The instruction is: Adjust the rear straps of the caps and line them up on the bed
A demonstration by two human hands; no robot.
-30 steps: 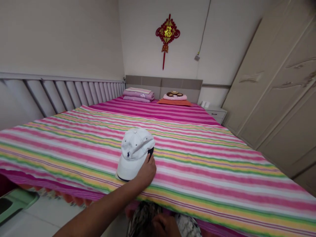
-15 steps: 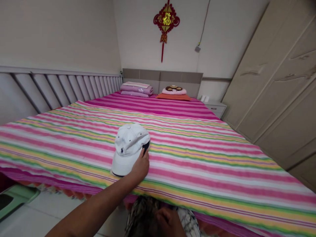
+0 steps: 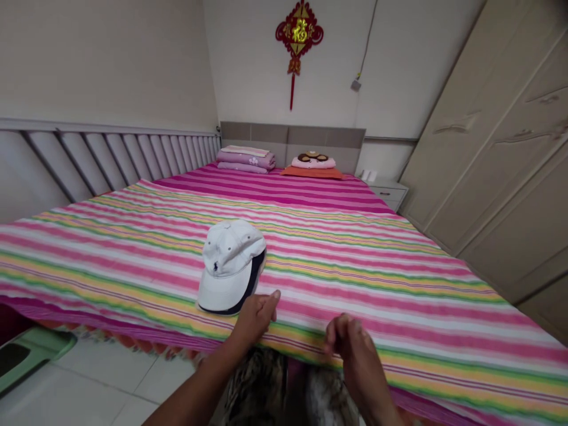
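Observation:
A white baseball cap [image 3: 231,251] with a small dark emblem and a dark underside rests on the striped bedspread [image 3: 399,313], its brim toward me. Just right of the brim is my left hand [image 3: 258,315], off the cap and holding nothing, its fingers loosely bent and the thumb pointing up and right. My right hand [image 3: 355,349] hovers over the near edge of the bed, empty, with its fingers loosely curled and slightly blurred.
Folded purple bedding [image 3: 245,161] and an orange pillow [image 3: 311,173] with a pink cushion lie at the headboard [image 3: 319,139]. A slatted rail [image 3: 133,155] runs along the left. At right are a nightstand [image 3: 390,194] and wardrobe [image 3: 497,177]. A green stool [image 3: 42,352] stands lower left.
My left hand has let go of the cap and drawn back toward me. The cap has shifted slightly left. My right hand has risen from my lap to above the bed's edge.

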